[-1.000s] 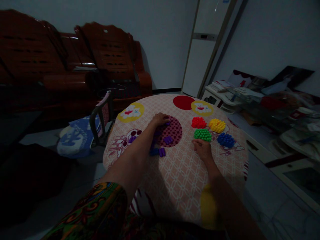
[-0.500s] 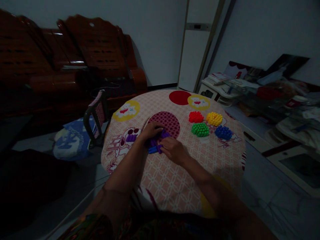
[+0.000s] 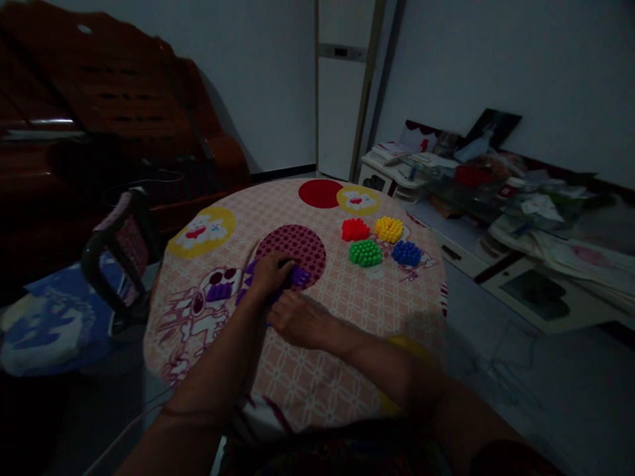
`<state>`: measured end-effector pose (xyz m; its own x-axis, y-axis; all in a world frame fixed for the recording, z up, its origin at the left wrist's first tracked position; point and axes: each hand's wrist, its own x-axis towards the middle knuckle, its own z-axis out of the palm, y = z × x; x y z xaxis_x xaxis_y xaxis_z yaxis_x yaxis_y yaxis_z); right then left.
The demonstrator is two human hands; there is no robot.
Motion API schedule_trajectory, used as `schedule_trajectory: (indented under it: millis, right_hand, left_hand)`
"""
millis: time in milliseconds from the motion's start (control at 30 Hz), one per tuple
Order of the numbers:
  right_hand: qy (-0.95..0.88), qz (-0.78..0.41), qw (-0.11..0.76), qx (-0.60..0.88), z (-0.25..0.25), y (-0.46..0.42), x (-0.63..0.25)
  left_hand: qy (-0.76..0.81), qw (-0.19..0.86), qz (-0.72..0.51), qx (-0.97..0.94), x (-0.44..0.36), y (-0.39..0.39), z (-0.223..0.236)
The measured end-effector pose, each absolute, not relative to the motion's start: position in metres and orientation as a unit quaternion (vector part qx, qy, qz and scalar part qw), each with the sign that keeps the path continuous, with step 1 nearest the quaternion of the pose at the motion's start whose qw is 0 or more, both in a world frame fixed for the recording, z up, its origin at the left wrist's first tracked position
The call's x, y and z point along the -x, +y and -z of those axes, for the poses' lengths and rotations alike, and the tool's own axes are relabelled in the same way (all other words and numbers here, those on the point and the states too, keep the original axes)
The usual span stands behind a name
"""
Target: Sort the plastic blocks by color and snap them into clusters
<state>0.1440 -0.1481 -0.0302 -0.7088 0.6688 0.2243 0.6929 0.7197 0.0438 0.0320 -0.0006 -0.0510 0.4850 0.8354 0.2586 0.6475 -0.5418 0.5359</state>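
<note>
My left hand [image 3: 270, 274] curls over a group of purple plastic pieces [image 3: 300, 276] on the table, with its thumb towards the right. Purple shows on both sides of that hand. Close in front of it is my right hand [image 3: 296, 319], its fingers bent inward and whatever they hold hidden from view. A sliver of blue shows by the right fingertips. To the left lies a short row of purple pieces [image 3: 219, 291]. In dim light, the exact kind of the pieces is too small to tell.
Right of my hands are heaps of small knobbly pieces: red [image 3: 355, 229], yellow [image 3: 389, 229], green [image 3: 365, 253] and blue [image 3: 407, 252]. A patterned cloth covers the round table [image 3: 327, 370]. A chair [image 3: 122, 258] stands at the left, a cluttered cabinet [image 3: 476, 258] at the right.
The view has turned to the right, so the table sits further left. My right hand has come nearer my body relative to the left hand, and more purple shows right of the left hand.
</note>
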Motion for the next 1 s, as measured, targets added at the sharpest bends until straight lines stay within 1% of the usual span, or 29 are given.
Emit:
schedule_trajectory:
  millis: [67, 133, 200, 300, 367, 433, 567, 767, 833, 900, 1000]
  right_hand:
    - [-0.918, 0.054, 0.117, 0.376, 0.025, -0.150, -0.148]
    - [-0.900, 0.037, 0.156, 0.405, 0.020, -0.152, -0.159]
    - [-0.865, 0.012, 0.216, 0.452, 0.017, -0.154, -0.181]
    - [-0.774, -0.020, 0.327, 0.542, 0.020, -0.159, -0.233]
    - [-0.701, -0.020, 0.371, 0.609, 0.029, -0.165, -0.272]
    - [-0.656, -0.019, 0.375, 0.655, 0.039, -0.172, -0.307]
    - [-0.651, -0.034, 0.329, 0.683, 0.053, -0.187, -0.343]
    - [-0.653, -0.051, 0.283, 0.701, 0.041, -0.200, -0.358]
    - [-0.643, -0.074, 0.294, 0.703, 0.038, -0.203, -0.366]
    - [-0.622, -0.093, 0.331, 0.704, 0.038, -0.205, -0.375]
    - [-0.573, -0.068, 0.385, 0.720, 0.038, -0.207, -0.391]
  left_hand:
    - [0.451, 0.175, -0.250, -0.839, -0.035, -0.003, 0.051]
    - [0.450, 0.177, -0.252, -0.838, -0.035, -0.004, 0.051]
    - [0.446, 0.184, -0.255, -0.838, -0.035, -0.004, 0.051]
    - [0.441, 0.193, -0.254, -0.839, -0.033, -0.002, 0.050]
    - [0.438, 0.197, -0.250, -0.841, -0.032, -0.001, 0.050]
    - [0.438, 0.199, -0.250, -0.840, -0.032, -0.001, 0.050]
    - [0.442, 0.203, -0.246, -0.839, -0.032, 0.000, 0.051]
    - [0.443, 0.210, -0.255, -0.834, -0.032, 0.000, 0.051]
    - [0.445, 0.204, -0.254, -0.834, -0.032, 0.000, 0.051]
    - [0.443, 0.198, -0.253, -0.837, -0.031, 0.001, 0.052]
    - [0.440, 0.196, -0.255, -0.838, -0.031, 0.003, 0.053]
